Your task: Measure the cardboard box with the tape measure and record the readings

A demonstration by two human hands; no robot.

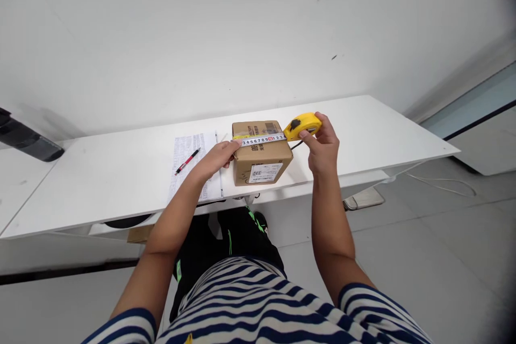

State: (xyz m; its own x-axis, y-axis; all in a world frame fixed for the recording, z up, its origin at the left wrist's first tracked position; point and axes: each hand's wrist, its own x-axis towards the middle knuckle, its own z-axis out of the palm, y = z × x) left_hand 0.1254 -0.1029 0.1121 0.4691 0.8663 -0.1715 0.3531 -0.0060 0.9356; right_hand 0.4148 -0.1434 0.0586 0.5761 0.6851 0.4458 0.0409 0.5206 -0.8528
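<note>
A brown cardboard box (245, 156) with a white label (266, 172) on its front stands on the white table. Across its top lies the pulled-out blade of a tape measure (303, 123), its numbers facing up. My right hand (323, 145) grips the yellow case just past the box's right edge. At the left edge, my left hand (220, 157) pinches the blade's free end against the box. The very tip of the blade is hidden by my fingers.
Left of the box, a red and black pen (187, 161) rests on handwritten sheets (212, 185). The white table (121, 172) runs along a wall. A dark cylindrical object (30, 137) is at the far left. A cable (443, 181) trails on the floor at right.
</note>
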